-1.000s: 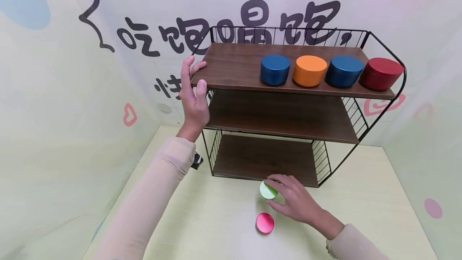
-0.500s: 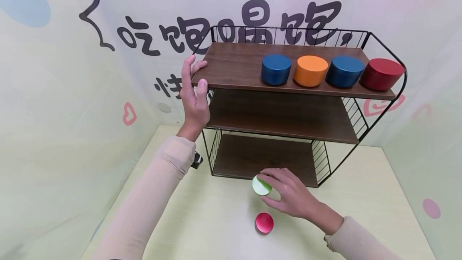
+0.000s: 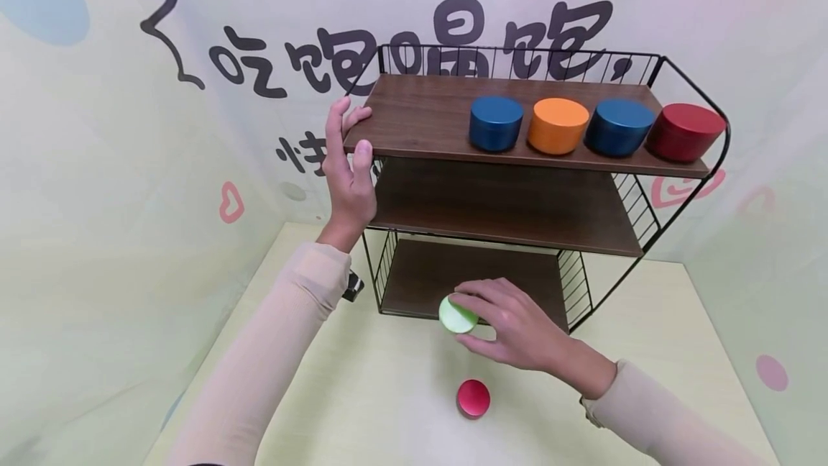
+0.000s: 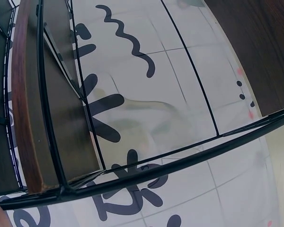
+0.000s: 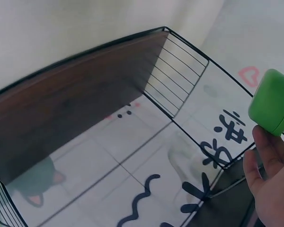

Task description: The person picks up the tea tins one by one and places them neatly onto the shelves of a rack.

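Observation:
In the head view my right hand (image 3: 517, 326) pinches a small round green tin (image 3: 458, 315) between thumb and fingers, just in front of the bottom board of a three-tier shelf rack (image 3: 504, 203). The right wrist view shows the green tin (image 5: 273, 101) from its side, with the fingertips beneath it. My left hand (image 3: 349, 171) grips the left end of the rack's top board, thumb on the front edge and fingers behind. A pinkish-red round tin (image 3: 474, 399) stands on the table below the right hand.
Along the right of the top board stand a blue tin (image 3: 495, 124), an orange tin (image 3: 558, 126), another blue tin (image 3: 619, 127) and a dark red tin (image 3: 686, 132). Black wire side rails (image 3: 576, 286) bound the shelves. A printed cloth (image 3: 162, 149) surrounds the pale table (image 3: 362, 394).
My right hand has carried the green tin up and to the left, from over the table to the front edge of the bottom board. The left hand keeps its grip on the rack.

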Tool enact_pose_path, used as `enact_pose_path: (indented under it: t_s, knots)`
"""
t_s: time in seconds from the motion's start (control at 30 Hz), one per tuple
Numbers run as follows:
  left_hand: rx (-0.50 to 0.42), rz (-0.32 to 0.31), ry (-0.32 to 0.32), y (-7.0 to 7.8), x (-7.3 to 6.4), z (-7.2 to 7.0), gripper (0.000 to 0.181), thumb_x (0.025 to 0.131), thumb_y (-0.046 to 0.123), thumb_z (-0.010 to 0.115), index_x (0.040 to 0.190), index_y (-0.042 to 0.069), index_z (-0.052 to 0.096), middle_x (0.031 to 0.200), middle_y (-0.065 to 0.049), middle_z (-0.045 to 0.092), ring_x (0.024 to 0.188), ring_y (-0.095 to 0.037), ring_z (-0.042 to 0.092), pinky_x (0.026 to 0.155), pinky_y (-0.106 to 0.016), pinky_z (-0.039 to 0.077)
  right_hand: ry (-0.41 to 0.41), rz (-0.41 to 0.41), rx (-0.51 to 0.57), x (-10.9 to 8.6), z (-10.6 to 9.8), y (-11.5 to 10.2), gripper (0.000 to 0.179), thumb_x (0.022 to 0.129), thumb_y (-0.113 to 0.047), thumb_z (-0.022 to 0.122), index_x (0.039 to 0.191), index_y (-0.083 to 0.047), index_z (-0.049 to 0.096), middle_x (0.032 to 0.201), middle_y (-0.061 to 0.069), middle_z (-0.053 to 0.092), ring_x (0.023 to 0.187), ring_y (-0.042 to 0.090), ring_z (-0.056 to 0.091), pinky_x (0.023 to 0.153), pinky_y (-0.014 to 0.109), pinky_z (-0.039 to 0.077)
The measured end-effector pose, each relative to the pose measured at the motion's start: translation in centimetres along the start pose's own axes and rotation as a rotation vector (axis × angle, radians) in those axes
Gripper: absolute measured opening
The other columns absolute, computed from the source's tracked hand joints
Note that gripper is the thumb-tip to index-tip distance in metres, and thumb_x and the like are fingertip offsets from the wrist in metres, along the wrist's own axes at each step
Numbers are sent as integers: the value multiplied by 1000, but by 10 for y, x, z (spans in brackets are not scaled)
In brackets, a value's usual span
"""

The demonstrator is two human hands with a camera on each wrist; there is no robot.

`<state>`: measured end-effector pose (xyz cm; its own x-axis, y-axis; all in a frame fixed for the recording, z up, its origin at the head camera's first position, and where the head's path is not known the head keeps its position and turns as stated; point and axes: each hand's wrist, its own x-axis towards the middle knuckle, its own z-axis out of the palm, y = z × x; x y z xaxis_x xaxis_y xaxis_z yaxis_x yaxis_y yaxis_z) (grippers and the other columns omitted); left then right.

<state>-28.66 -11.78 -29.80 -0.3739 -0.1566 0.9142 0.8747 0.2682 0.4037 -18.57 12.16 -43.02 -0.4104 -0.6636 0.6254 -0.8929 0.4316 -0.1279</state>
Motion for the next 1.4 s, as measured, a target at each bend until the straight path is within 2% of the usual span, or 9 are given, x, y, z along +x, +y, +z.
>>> enact_pose_path:
  t_s: [0.33,0.57,0.83,1.13,1.4]
  knots:
    - [-2,0,-1,-1,-1,1,47,91,6,37,132,-16,38,118,-32,61,118,-48,52,105,-39,34,4,-40,14,22,-20,-1,49,82,-36,78,119,-5,68,119,10,66,107,23,63,86,38,53]
    - [-2,6,-2,-1,-2,0,47,91,6,38,132,-17,38,118,-33,60,118,-47,52,105,-40,33,8,-49,39,38,-33,-5,54,76,-31,84,121,-5,68,120,10,66,107,23,63,85,40,54]
    - [-2,8,-15,-3,-3,1,48,91,6,37,133,-16,38,119,-33,60,119,-46,51,106,-40,33,18,-87,33,57,-49,-7,52,80,-32,81,122,-5,68,120,10,66,108,24,63,85,41,54]
    - [-1,18,-5,-3,-2,0,48,91,7,37,132,-17,38,118,-33,60,118,-49,51,107,-40,33,-13,-89,16,84,-74,-10,54,79,-32,82,124,-5,67,122,11,65,108,24,61,88,40,51]
    - [-2,10,0,-3,-2,-1,48,90,7,37,132,-16,38,117,-32,60,118,-48,51,108,-40,32,43,-145,-15,107,-94,-9,55,77,-28,84,123,-4,68,120,14,66,108,27,62,89,41,50]
